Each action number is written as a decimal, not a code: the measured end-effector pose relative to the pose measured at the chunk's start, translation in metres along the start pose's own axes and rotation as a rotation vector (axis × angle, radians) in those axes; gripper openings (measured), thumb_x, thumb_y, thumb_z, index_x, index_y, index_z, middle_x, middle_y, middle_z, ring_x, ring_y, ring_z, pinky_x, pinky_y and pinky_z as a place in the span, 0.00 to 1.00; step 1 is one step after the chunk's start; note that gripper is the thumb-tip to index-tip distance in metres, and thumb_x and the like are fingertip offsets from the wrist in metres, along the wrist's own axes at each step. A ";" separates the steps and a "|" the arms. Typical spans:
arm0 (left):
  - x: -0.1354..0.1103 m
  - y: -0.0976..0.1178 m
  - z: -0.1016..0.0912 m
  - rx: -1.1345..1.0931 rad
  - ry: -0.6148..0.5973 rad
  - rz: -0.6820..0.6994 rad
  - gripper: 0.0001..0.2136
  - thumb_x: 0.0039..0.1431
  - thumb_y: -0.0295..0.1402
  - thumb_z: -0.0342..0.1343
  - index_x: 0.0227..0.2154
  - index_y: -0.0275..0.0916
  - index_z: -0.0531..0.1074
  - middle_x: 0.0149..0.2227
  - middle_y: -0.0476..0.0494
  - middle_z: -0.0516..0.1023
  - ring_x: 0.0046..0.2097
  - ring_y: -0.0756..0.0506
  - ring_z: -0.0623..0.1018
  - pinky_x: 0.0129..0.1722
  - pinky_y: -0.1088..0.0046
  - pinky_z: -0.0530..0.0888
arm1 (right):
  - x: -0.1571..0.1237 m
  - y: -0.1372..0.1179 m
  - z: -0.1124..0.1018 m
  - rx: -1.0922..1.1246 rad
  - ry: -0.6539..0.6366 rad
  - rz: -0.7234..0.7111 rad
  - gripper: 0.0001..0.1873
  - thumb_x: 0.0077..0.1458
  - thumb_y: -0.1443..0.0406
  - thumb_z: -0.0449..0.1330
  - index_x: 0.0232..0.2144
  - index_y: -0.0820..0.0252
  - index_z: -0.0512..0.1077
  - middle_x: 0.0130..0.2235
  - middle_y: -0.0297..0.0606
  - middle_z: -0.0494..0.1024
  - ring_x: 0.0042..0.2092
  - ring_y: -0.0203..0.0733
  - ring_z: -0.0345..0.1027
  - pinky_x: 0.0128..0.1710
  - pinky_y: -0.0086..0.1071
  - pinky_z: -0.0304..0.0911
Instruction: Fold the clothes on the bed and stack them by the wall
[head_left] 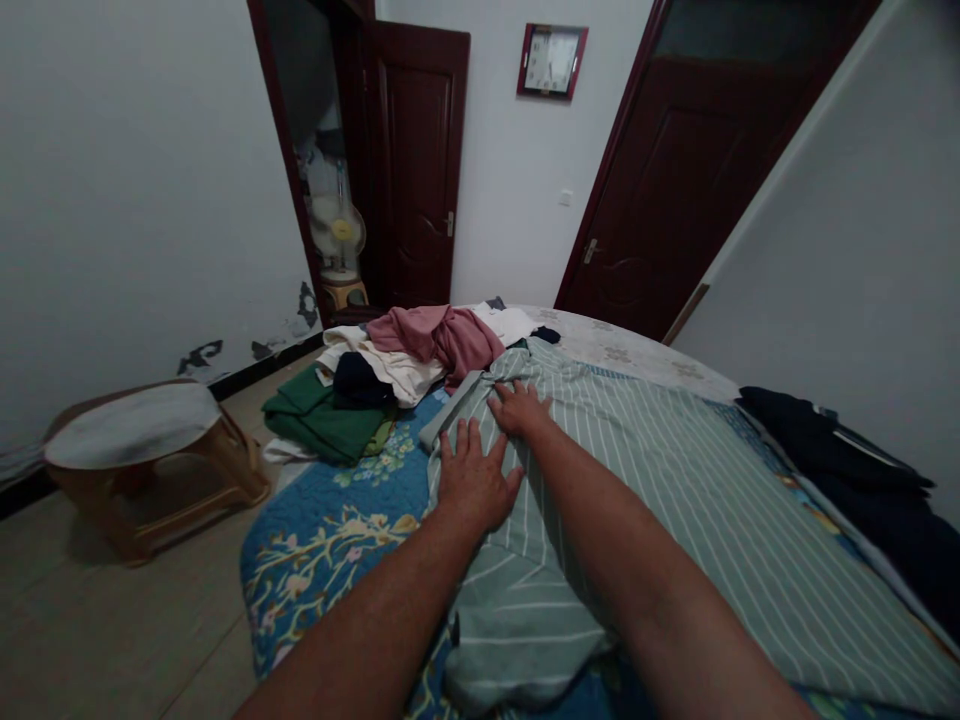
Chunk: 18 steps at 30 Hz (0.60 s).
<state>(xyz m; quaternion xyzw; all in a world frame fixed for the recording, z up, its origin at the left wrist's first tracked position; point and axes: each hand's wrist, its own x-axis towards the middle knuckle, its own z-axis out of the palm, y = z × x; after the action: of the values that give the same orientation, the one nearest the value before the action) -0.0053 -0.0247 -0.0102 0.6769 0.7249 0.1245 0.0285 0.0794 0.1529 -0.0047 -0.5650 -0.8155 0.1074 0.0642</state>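
The green striped cloth is spread across the bed toward its left edge and is held flat there by the left hand and right hand, both open, fingers spread, palms pressed down.

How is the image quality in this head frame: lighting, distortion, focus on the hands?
Head view: dim, even indoor light, no glare; wide-angle lens bows the door frames and bed edge; left hand and right hand flat on the striped green garment are reasonably sharp; dark clothes at right lose detail in shadow.
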 end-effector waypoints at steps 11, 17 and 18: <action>-0.001 -0.001 0.003 -0.025 0.011 0.050 0.32 0.73 0.57 0.46 0.73 0.53 0.67 0.79 0.39 0.59 0.80 0.27 0.51 0.76 0.35 0.44 | 0.028 0.006 -0.002 0.154 0.064 0.053 0.33 0.73 0.47 0.49 0.75 0.43 0.63 0.79 0.46 0.56 0.78 0.68 0.46 0.68 0.83 0.40; -0.001 -0.001 0.004 -0.044 0.029 0.055 0.32 0.73 0.57 0.46 0.73 0.51 0.68 0.78 0.37 0.61 0.80 0.27 0.52 0.76 0.36 0.45 | -0.003 0.027 -0.010 0.218 0.226 -0.178 0.29 0.74 0.61 0.46 0.71 0.56 0.70 0.73 0.46 0.69 0.74 0.47 0.60 0.74 0.48 0.55; 0.000 -0.001 0.004 -0.048 0.029 0.056 0.32 0.72 0.57 0.46 0.73 0.51 0.68 0.78 0.37 0.61 0.80 0.27 0.52 0.76 0.36 0.45 | -0.010 0.026 -0.007 0.225 0.226 -0.259 0.28 0.74 0.62 0.46 0.68 0.57 0.74 0.71 0.46 0.72 0.73 0.46 0.63 0.74 0.45 0.56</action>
<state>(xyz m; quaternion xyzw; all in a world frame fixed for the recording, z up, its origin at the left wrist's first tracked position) -0.0050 -0.0246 -0.0142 0.6942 0.7028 0.1523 0.0306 0.1081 0.1532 -0.0043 -0.4530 -0.8518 0.1246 0.2315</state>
